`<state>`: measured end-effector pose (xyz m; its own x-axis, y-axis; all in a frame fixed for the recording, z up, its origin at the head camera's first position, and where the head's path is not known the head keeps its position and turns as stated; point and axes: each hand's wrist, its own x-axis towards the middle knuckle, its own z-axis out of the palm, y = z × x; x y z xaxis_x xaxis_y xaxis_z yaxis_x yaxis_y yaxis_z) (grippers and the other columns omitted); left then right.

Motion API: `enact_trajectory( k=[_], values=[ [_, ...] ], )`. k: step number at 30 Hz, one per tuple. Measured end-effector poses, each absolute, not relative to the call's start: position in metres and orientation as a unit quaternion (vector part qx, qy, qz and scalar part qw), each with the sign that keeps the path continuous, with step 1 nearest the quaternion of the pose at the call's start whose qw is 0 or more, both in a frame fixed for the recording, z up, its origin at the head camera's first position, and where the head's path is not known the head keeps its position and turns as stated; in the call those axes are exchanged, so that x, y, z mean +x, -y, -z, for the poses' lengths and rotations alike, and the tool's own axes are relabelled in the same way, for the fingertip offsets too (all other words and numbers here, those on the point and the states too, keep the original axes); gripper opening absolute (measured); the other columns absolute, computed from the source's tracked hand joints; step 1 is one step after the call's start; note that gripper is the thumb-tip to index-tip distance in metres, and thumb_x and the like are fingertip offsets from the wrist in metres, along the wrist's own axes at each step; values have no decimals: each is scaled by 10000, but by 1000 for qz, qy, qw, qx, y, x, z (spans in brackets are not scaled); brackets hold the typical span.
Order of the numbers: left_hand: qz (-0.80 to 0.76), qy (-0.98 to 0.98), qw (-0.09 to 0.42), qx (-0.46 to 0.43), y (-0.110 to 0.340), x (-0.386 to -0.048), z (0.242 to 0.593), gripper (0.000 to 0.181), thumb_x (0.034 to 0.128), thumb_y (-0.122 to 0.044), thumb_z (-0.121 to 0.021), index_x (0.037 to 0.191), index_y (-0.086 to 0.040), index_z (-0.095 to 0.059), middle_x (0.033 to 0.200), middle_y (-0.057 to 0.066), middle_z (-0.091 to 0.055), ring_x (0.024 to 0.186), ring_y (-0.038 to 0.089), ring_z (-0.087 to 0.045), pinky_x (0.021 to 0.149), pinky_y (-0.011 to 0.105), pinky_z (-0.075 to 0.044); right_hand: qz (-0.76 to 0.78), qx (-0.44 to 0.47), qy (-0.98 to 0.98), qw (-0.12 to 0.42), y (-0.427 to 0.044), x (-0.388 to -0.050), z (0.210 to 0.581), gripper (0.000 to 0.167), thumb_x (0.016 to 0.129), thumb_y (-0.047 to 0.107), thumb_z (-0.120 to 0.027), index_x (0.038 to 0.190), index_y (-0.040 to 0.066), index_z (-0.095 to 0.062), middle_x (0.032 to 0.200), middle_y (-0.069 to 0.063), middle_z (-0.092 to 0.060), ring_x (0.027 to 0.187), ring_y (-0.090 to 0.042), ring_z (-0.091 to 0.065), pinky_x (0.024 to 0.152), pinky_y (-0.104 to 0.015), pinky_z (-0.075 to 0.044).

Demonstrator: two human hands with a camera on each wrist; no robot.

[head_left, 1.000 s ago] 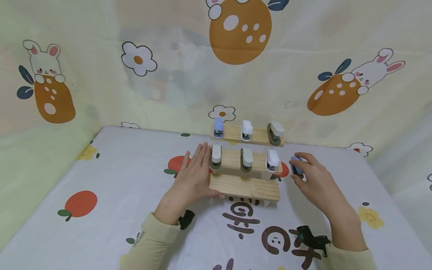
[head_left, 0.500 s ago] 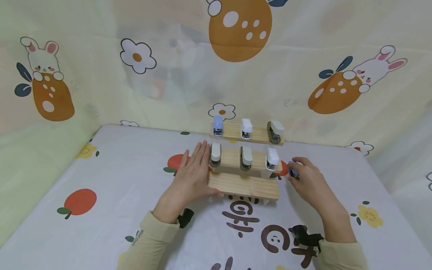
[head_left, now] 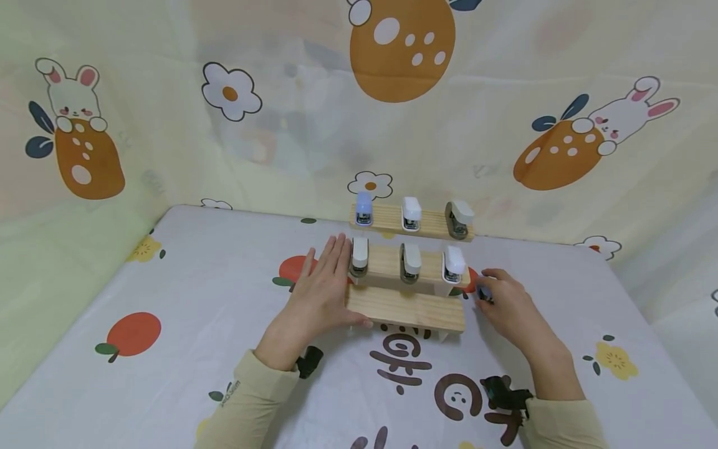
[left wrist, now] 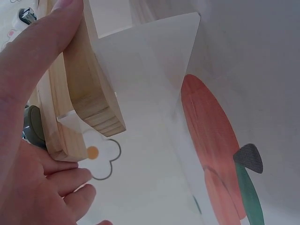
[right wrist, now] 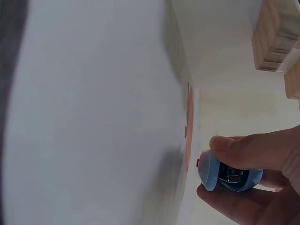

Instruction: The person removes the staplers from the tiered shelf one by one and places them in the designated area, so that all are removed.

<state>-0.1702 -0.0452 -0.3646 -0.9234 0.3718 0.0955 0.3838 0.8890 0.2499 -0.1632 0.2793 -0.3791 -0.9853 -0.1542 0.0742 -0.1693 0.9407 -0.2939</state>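
Observation:
A wooden stepped rack (head_left: 406, 307) stands on the table with three levels. On its middle level are a grey-and-white stapler (head_left: 359, 257), another (head_left: 411, 262) and a white one (head_left: 453, 264). The top level bears a blue stapler (head_left: 363, 209), a white one (head_left: 411, 213) and a grey-and-white one (head_left: 459, 219); the lowest board is bare. My left hand (head_left: 320, 293) lies with straight fingers along the rack's left side, its thumb at the lowest board. Right of the rack, my right hand (head_left: 513, 312) pinches a blue stapler (right wrist: 210, 169) between thumb and fingers.
A white patterned cloth (head_left: 196, 349) covers the table, and a printed curtain (head_left: 303, 137) hangs behind it. Black devices sit at both wrists, one beside the left cuff (head_left: 310, 362) and one beside the right cuff (head_left: 505, 393).
My right hand has moved left and slightly down with the blue stapler, closer to the rack's right side. My left hand has stayed against the rack.

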Motion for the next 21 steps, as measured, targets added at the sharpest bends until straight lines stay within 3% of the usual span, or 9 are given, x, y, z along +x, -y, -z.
enact_trajectory(
  k=[21],
  values=[
    [142, 971, 15, -193, 45, -170, 364, 1448, 568, -667, -862, 1589, -28, -60, 1678, 112, -59, 1562, 249, -42, 1260, 516, -56, -160, 78, 984, -13, -280, -162, 384, 343, 827, -21, -727, 1142, -131, -647, 1304, -384, -506, 1172, -560, -528, 941, -645, -476]
  ],
)
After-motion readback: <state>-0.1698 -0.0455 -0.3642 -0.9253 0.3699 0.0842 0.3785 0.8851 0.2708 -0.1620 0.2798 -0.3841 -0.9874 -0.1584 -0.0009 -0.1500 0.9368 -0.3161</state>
